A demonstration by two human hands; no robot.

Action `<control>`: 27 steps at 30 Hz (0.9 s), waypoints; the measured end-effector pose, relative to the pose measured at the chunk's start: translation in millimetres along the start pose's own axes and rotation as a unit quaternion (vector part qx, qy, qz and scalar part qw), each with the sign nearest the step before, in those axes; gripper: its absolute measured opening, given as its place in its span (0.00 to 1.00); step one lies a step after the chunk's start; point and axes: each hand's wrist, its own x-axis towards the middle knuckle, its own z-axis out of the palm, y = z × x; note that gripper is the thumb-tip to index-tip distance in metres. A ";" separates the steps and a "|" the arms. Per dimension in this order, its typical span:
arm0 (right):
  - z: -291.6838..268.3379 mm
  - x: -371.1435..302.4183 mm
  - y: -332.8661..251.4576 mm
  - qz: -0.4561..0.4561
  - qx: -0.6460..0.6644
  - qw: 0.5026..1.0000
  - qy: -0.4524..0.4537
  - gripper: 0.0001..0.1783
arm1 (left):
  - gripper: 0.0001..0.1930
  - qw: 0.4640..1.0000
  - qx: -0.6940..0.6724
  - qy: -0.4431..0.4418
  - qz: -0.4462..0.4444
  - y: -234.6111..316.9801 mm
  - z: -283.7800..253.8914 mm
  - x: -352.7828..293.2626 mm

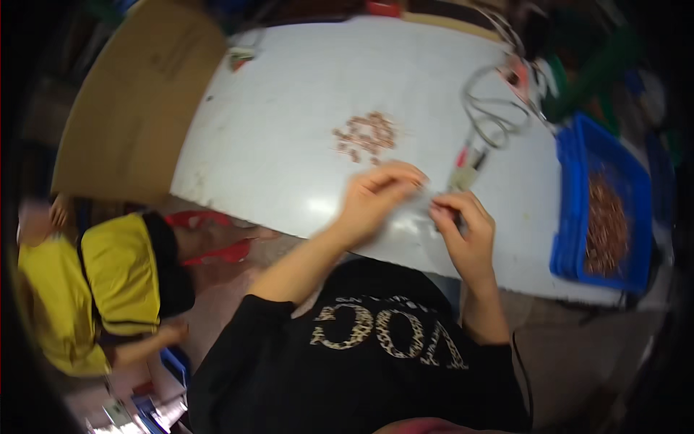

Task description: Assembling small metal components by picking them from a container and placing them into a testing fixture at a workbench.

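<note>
My left hand (372, 199) hovers over the near part of the white table, thumb and forefinger pinched together. Whatever sits at its fingertips is too small and blurred to name. Close to its right, my right hand (468, 228) has its fingers pressed together in a similar pinch, its tips hiding what they hold, if anything. A gap separates the two hands. Just beyond the left hand lies a loose cluster of small copper-coloured pieces (365, 136). Past the right fingertips is a small pale, flat device (463, 178) with red and dark ends, next to a grey cable (473, 108).
At the right edge of the white table (282, 94) stands a blue crate (567, 210) holding many copper-coloured pieces (606, 228). A large cardboard sheet (137, 101) rises at the left edge. Another person in yellow (54, 289) is at lower left, beside a yellow-covered seat (121, 271).
</note>
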 end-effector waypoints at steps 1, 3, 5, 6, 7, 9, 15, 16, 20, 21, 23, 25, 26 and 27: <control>5.0 0.1 4.4 -0.024 -0.027 0.999 -0.002 0.09 | 0.08 0.998 0.044 0.009 -0.039 -8.4 3.5 -6.6; 4.8 -9.8 20.2 -0.064 -0.062 0.996 -0.013 0.11 | 0.07 0.998 0.066 -0.014 0.019 -16.9 18.1 -18.6; 2.7 -18.7 21.5 -0.066 -0.088 0.994 -0.030 0.11 | 0.05 0.987 0.130 -0.023 0.090 -22.1 27.0 -29.2; 0.2 -24.1 21.8 -0.071 -0.090 0.993 -0.038 0.11 | 0.05 0.977 0.158 -0.009 0.140 -24.3 30.8 -35.0; -2.2 -27.2 24.1 -0.077 -0.094 0.992 -0.039 0.11 | 0.06 0.964 0.187 -0.003 0.191 -26.3 33.2 -38.5; -13.2 -34.8 35.6 -0.120 -0.115 0.985 -0.055 0.11 | 0.07 0.942 0.224 0.025 0.249 -29.8 44.4 -45.0; -5.6 -47.9 45.4 -0.185 -0.196 0.960 0.077 0.09 | 0.08 0.906 0.276 0.009 0.322 -46.7 50.0 -44.6; -6.7 -47.8 45.4 -0.205 -0.215 0.950 0.095 0.10 | 0.08 0.892 0.292 0.019 0.344 -48.8 50.4 -41.8; -10.2 -46.7 45.4 -0.141 -0.178 0.967 0.117 0.10 | 0.09 0.875 0.321 0.007 0.363 -58.3 50.8 -23.9; -12.9 -45.9 45.6 -0.087 -0.151 0.976 0.128 0.09 | 0.10 0.887 0.332 -0.021 0.322 -49.8 51.1 -20.2; -24.0 -43.7 57.2 -0.045 -0.114 0.983 0.139 0.08 | 0.10 0.915 0.322 -0.042 0.238 -40.4 57.6 -12.5; -39.0 -44.6 65.0 -0.010 -0.071 0.987 0.142 0.09 | 0.08 0.949 0.283 -0.056 0.126 -47.1 67.3 -5.3; -42.2 -48.5 66.8 -0.005 -0.073 0.987 0.144 0.09 | 0.08 0.950 0.280 -0.060 0.123 -49.7 68.1 -5.5; -44.3 -50.8 68.6 0.011 -0.059 0.988 0.143 0.08 | 0.08 0.945 0.291 -0.071 0.134 -52.1 67.9 -4.8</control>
